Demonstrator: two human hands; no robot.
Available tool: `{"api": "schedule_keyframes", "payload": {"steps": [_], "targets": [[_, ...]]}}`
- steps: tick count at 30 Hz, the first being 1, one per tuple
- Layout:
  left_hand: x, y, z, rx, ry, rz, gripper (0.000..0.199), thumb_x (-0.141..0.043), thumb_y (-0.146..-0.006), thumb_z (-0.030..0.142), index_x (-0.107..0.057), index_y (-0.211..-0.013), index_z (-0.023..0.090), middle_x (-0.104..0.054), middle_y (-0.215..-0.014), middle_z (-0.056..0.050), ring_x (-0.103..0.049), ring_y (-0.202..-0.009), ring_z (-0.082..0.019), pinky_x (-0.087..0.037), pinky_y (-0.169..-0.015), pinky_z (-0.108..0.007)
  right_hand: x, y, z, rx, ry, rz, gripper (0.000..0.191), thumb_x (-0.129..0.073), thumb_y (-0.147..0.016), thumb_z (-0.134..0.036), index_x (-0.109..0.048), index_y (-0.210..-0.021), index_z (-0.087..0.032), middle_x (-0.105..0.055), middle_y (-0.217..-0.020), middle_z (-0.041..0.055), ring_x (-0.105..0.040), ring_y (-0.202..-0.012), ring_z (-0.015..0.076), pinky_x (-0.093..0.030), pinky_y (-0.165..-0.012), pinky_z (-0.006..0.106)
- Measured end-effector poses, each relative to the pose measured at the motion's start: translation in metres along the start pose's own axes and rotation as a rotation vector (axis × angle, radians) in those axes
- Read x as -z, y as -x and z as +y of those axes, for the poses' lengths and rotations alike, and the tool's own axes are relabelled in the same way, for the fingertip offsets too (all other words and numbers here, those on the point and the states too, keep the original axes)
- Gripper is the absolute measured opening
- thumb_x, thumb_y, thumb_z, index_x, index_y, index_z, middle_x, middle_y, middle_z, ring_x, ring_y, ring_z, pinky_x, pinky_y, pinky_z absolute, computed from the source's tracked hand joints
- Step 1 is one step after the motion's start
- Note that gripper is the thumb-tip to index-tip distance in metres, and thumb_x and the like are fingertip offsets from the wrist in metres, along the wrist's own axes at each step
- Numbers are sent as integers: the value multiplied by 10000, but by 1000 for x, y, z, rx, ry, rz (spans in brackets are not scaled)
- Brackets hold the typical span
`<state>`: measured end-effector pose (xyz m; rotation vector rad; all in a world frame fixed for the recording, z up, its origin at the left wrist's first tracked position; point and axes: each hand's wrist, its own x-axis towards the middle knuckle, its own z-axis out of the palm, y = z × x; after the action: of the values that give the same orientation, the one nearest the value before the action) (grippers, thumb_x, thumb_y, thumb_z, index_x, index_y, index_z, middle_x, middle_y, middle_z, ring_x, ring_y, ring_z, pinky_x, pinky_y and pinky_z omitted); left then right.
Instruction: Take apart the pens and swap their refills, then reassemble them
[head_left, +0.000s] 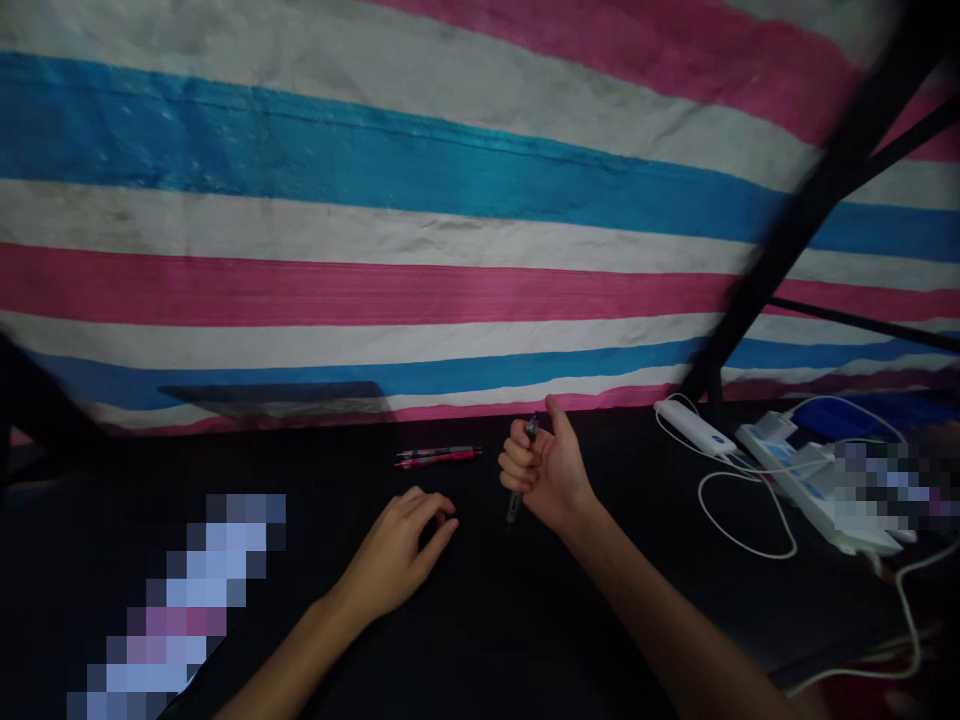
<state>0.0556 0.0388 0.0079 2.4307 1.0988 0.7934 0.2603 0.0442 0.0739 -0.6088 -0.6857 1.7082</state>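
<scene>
Slanting a bare left forearm (304, 640) and a bare right forearm (656, 600) inward.
Holding a bare, loosely bent left hand (397, 550) back upward, with thumb apart from fingers; curling a bare right hand (559, 475) closed, palm side showing, thumb stretched up.

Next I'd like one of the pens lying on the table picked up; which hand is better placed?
Probably the left hand: it looks empty and sits just on the near side of the lying pens. The right hand is close too, but is closed around a dark pen.
</scene>
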Motion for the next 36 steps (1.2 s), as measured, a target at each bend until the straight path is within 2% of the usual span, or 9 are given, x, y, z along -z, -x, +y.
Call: {"api": "schedule_keyframes", "payload": {"steps": [4, 6, 11, 16, 21, 25, 29, 33, 36], "targets": [[1, 0, -6, 12, -31, 10, 193, -428, -908, 309, -601, -900, 224, -611, -823, -29, -571, -796, -188, -450, -754, -345, -4, -2, -1, -65, -12, 60, 422, -338, -855, -456, -258, -521, -210, -143, -389, -92, -73, -360, 70, -85, -337, 207], [2, -1, -7, 18, -44, 9, 193, -426, -909, 301, -601, -888, 223, -612, -815, -26, -570, -795, -187, -447, -753, -342, -4, -2, -1, -82, -20, 77, 400, -333, -849, -418, -242, -517, -214, -133, -382, -93, -57, -360, 71, -64, -337, 209], [5, -3, -13, 22, -118, 38, 171, -426, -904, 276, -588, -892, 223, -621, -857, -25, -565, -842, -198, -444, -770, -353, -2, -1, 0, -98, -25, 71, 479, -372, -824, -576, -273, -524, -215, -153, -397, -99, -69, -363, 59, -71, -342, 194], [4, -3, -22, 14, -252, 120, 174, -457, -884, 267, -586, -994, 227, -585, -1104, -70, -513, -1057, -251, -426, -852, -412, 0, -2, 2, -99, -35, 119, 430, -344, -859, -458, -263, -516, -212, -130, -387, -98, -54, -353, 63, -45, -338, 198], [2, -2, -27, 40, -346, 162, 237, -468, -876, 275, -580, -1083, 244, -499, -1307, -92, -424, -1221, -301, -361, -942, -504, 3, -1, 2, -83, 12, 81, 527, -387, -793, -664, -316, -543, -206, -170, -408, -104, -81, -360, 48, -76, -336, 176], [1, -1, -34, 78, -389, 156, 270, -457, -881, 279, -566, -1123, 235, -490, -1340, -108, -398, -1260, -302, -309, -976, -532, 6, -2, 4, -79, 44, 127, 441, -369, -838, -532, -315, -545, -207, -161, -402, -104, -73, -350, 51, -69, -330, 174], [1, -1, -38, 121, -396, 153, 283, -456, -879, 278, -560, -1139, 240, -508, -1327, -111, -403, -1250, -310, -287, -967, -557, 8, -3, 6, -53, 56, 186, 348, -345, -839, -376, -288, -538, -212, -147, -387, -104, -51, -348, 60, -53, -327, 178], [6, -2, -32, 119, -374, 158, 240, -453, -878, 278, -580, -1077, 232, -557, -1236, -104, -463, -1161, -294, -331, -916, -517, 9, -2, 5, -55, 49, 168, 425, -356, -840, -503, -295, -538, -210, -152, -388, -106, -51, -354, 56, -59, -326, 173], [9, -3, -26, 87, -313, 94, 180, -440, -880, 284, -595, -939, 214, -634, -981, -64, -548, -954, -240, -400, -805, -409, 12, -2, 5, -73, 37, 167, 439, -359, -837, -520, -293, -532, -210, -151, -385, -105, -57, -351, 56, -56, -328, 174]]}}
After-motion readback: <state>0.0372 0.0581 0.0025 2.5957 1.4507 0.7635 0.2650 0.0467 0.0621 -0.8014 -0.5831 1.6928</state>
